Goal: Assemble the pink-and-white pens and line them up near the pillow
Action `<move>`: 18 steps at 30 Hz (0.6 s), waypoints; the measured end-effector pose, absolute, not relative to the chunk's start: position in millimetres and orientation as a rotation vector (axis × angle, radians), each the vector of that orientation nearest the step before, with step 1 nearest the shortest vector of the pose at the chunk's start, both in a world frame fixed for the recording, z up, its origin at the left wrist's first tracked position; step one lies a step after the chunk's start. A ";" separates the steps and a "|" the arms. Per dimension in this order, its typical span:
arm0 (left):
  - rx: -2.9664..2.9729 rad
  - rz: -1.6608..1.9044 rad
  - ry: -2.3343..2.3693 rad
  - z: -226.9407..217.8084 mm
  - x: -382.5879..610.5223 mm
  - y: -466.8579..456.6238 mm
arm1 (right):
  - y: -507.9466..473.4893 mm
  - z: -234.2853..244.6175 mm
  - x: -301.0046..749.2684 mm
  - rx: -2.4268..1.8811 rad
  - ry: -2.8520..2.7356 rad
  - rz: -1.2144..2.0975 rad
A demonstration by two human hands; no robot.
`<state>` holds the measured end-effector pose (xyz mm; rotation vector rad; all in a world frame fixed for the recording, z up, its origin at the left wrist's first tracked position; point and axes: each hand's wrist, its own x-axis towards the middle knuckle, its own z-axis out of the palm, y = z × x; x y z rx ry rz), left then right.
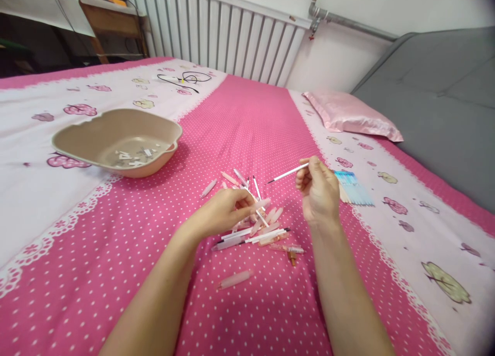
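My right hand (319,191) is closed in a pinch on a thin white pen refill (288,174), whose dark tip points left over the pile. My left hand (224,209) is closed on a pale pink pen barrel (260,205), held just above a heap of pen parts (257,232). The heap, made of pink barrels, caps and white refills, lies on the pink dotted bedspread (240,118) between my hands. One pink barrel (235,279) lies apart, nearer to me.
A beige scalloped basin (116,139) with several small white pieces stands to the left. A bundle of blue pens (353,188) lies right of my right hand. Farther off are a pink pillow (348,116), a black cable (185,80), a radiator and a grey headboard.
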<state>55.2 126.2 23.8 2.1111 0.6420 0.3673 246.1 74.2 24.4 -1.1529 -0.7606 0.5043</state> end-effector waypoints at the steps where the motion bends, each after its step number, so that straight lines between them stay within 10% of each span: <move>1: 2.099 0.394 0.650 23.1 55.1 126.9 | 74.1 24.6 245.8 -1.148 -0.763 0.500; 18: 2.094 0.481 0.635 16.6 54.6 131.4 | 74.1 25.7 244.0 -1.111 -0.752 0.506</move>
